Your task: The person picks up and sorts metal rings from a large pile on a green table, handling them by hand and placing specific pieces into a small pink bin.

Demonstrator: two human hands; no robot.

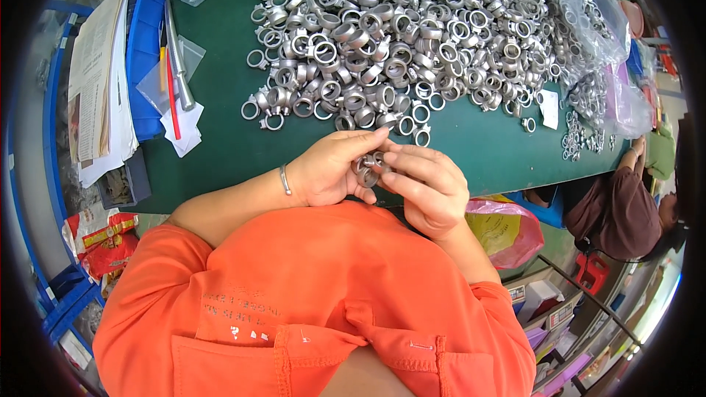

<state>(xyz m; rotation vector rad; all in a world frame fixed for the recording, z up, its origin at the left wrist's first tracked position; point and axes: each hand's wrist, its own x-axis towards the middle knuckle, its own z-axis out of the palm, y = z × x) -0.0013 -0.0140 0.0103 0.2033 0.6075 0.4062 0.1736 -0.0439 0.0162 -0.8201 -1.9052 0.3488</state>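
The green surface (209, 136) spreads across the upper part of the view, and a broad heap of metal rings (368, 37) covers much of it beyond the hands. Close to that heap the left hand (323, 173) is half curled, thumb stretched forward, while the right hand (434, 187) meets it, fingers bent and tips drawn inward. Between them, over the near edge, is a small cluster of rings (366, 172) — cradled by the left, gripped by the right — partly hidden behind fingers
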